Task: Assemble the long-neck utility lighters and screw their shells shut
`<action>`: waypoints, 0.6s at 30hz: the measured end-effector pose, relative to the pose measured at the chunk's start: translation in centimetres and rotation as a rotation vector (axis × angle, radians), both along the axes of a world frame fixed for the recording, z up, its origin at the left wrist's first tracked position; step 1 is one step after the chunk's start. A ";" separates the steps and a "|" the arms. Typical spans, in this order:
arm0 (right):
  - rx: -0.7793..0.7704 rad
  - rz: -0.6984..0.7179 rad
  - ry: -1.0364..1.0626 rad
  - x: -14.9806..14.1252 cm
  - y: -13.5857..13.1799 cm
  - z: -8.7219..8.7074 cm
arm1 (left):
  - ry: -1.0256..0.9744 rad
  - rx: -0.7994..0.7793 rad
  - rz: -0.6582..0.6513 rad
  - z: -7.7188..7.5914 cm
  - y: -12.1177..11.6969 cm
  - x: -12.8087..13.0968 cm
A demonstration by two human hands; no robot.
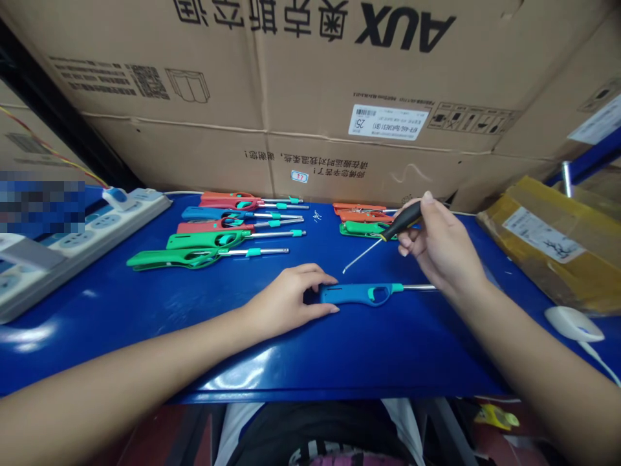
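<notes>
A blue long-necked gas lighter [347, 294] with a teal trigger and a metal tube lies flat on the blue table. My left hand [295, 294] grips the butt of its handle between thumb and fingers. In my right hand [444, 243] is a screwdriver [405, 221] with a black and yellow handle. Its thin shaft slants down to the left, and the tip hovers above the lighter, apart from it. My right wrist hides the end of the lighter's tube. Several red, blue and green lighters [208, 239] lie in a row behind my left hand.
Orange lighters [359, 210] and a green lighter [361, 228] lie behind my right hand. A large cardboard box [301, 97] walls off the back. On the left is a white power strip [85, 236]; on the right, a taped carton [548, 233] and a white corded device [575, 323].
</notes>
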State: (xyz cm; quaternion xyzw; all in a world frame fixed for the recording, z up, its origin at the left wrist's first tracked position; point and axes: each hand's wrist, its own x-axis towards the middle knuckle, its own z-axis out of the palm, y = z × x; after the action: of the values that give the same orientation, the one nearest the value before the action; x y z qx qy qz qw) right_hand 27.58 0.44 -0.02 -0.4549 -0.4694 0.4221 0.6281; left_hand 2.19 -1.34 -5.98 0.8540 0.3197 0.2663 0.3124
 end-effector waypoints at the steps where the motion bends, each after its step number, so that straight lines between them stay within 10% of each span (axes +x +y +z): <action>1: -0.034 0.041 0.031 -0.4 -0.1 0.2 | -0.015 -0.003 0.000 0.1 -0.1 0.1; 11: -0.082 0.156 0.221 -2.3 -0.5 -2.2 | -0.305 -0.080 0.134 1.0 -0.5 0.3; 18: -0.116 0.133 0.253 -2.3 -0.6 -3.2 | -0.161 0.135 0.116 1.4 -0.3 -0.2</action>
State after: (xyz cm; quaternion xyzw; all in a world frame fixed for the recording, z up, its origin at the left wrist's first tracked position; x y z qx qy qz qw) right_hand 25.31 -0.21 -3.20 -0.4017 -0.3904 0.5430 0.6256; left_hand 2.03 -1.66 -4.55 0.8289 0.3239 0.3727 0.2628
